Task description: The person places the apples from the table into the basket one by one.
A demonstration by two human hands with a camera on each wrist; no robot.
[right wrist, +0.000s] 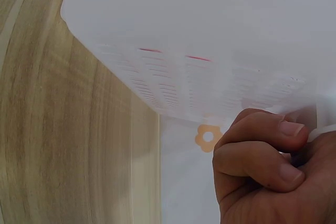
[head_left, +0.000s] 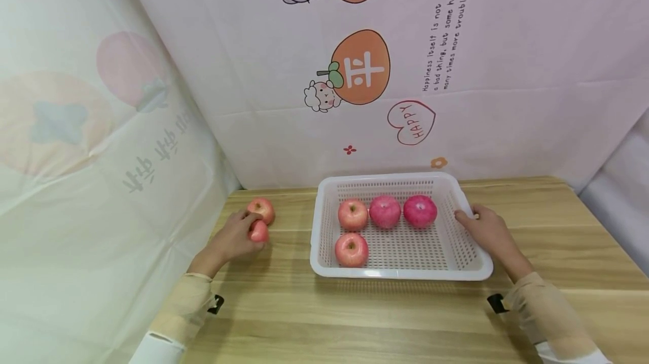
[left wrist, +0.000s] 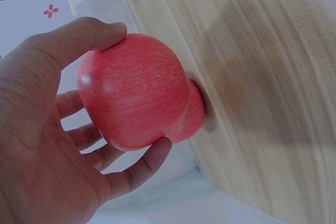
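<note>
My left hand (head_left: pixel 232 238) grips a red apple (left wrist: pixel 135 94) between thumb and fingers, at the left of the table in the head view. Just behind it another apple (head_left: pixel 263 208) rests on the wood, partly overlapped by the held one in the left wrist view. At the right, my right hand (head_left: pixel 488 232) grips the right rim of a white plastic basket (head_left: pixel 400 274), thumb over the edge and fingers curled outside. Inside the basket are two light red apples (head_left: pixel 352 250) at the left and two deeper pink round fruits (head_left: pixel 420 211) along the back.
The wooden table (head_left: pixel 284 319) runs in front of the basket and between it and my left hand. A printed cloth (head_left: pixel 284 127) hangs close behind the table's back edge. Another pale cloth (head_left: pixel 152 229) hangs along the left side.
</note>
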